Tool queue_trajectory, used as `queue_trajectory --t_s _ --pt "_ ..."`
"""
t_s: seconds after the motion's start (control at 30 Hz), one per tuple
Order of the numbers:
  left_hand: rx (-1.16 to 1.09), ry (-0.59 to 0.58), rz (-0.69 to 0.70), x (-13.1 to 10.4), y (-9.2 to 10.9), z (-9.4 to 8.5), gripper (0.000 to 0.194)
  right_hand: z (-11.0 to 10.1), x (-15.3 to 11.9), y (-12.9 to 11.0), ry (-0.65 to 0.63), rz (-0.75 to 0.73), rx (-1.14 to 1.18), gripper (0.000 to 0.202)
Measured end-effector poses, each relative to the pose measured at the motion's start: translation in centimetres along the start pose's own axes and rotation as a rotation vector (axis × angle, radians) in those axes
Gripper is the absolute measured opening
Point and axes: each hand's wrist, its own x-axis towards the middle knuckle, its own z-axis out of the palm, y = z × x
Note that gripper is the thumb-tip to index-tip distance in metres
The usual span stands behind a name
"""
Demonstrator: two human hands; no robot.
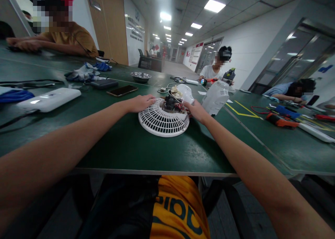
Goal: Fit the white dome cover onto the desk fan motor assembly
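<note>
A white fan grille [163, 127] lies on the green table in front of me, with an exposed fan motor [171, 102] and its wires on top. My left hand [140, 103] rests on the grille's left rim, its fingers stretched out toward the motor. At the motor's right side, my right hand [195, 110] is closed at the lower edge of a rounded white motor cover [185, 91]; some of its fingers are hidden. Just beyond that hand stands a white plastic fan base [216, 97]. A cord with a plug [162, 90] lies behind the motor.
To the left are a phone [122, 90], a dark case [104, 84], a white power bank-like box [49, 99] and gloves [83, 72]. A metal bowl [140, 77] stands farther back. Orange-black tool [281, 121] lies right. Several people sit around the table.
</note>
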Motion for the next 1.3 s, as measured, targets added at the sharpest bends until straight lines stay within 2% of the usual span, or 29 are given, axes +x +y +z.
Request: queue_trajectory --t_s 0.2,0.5,0.97,1.3 --pt "0.007 -0.006 0.002 0.0 0.0 -0.1 0.071 -0.1 0.6 0.7 -0.015 -0.004 -0.066 0.064" --pt "-0.010 0.000 -0.002 -0.1 0.1 -0.1 0.071 -0.1 0.9 1.0 -0.031 -0.017 -0.079 0.066" --pt "-0.001 -0.012 -0.016 -0.1 0.3 -0.1 0.067 0.2 -0.6 -0.8 0.021 0.019 0.007 0.047" --pt "-0.007 -0.030 -0.036 0.0 0.3 -0.2 0.070 0.1 -0.7 -1.0 0.019 0.015 0.057 0.045"
